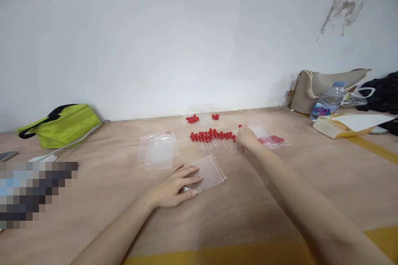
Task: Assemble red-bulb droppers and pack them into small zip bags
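Note:
My left hand lies with its fingers spread on an empty clear zip bag, pressing its near left side. Beyond the bag, a row of glass droppers with red rubber bulbs lies on the covered table. At the right end of that row, my right hand is closed around a dropper. Its red bulb shows just above the fingers; the rest is mostly hidden. Right of this hand are clear bags holding red-bulbed droppers, partly covered by my forearm.
Flat clear zip bags lie to the left. Loose red bulbs rest near the wall. A yellow-green bag stands far left. At right are a water bottle, a beige bag and an opened paper packet.

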`<state>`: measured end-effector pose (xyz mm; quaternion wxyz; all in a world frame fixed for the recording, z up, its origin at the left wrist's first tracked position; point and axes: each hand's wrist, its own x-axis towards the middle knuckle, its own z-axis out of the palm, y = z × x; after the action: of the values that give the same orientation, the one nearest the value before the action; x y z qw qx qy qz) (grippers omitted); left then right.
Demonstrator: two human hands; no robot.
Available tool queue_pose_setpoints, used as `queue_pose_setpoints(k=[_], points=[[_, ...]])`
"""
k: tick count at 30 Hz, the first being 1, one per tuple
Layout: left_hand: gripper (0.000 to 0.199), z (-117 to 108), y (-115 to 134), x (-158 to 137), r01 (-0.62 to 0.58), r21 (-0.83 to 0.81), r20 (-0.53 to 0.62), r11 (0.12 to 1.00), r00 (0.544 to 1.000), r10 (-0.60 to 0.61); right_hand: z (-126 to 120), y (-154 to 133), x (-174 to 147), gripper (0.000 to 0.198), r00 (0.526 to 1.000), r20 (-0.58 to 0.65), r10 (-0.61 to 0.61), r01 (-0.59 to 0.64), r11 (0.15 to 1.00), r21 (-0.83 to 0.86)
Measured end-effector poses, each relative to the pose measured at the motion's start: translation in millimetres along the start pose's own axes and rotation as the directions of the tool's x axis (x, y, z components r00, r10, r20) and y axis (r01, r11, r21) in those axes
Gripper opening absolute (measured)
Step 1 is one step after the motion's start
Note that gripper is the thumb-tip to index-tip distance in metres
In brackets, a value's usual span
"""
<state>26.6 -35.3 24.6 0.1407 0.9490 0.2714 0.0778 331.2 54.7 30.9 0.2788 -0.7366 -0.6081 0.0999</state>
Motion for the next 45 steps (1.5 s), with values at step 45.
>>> queue_pose_setpoints(k=[45], points=[[0.046,16,11,10,-0.053,-0.006,-0.069,0.999,0.996,0.052,23,20,-118,0.028,0.838,0.389,-0.382,-0.040,0.668,0.743]])
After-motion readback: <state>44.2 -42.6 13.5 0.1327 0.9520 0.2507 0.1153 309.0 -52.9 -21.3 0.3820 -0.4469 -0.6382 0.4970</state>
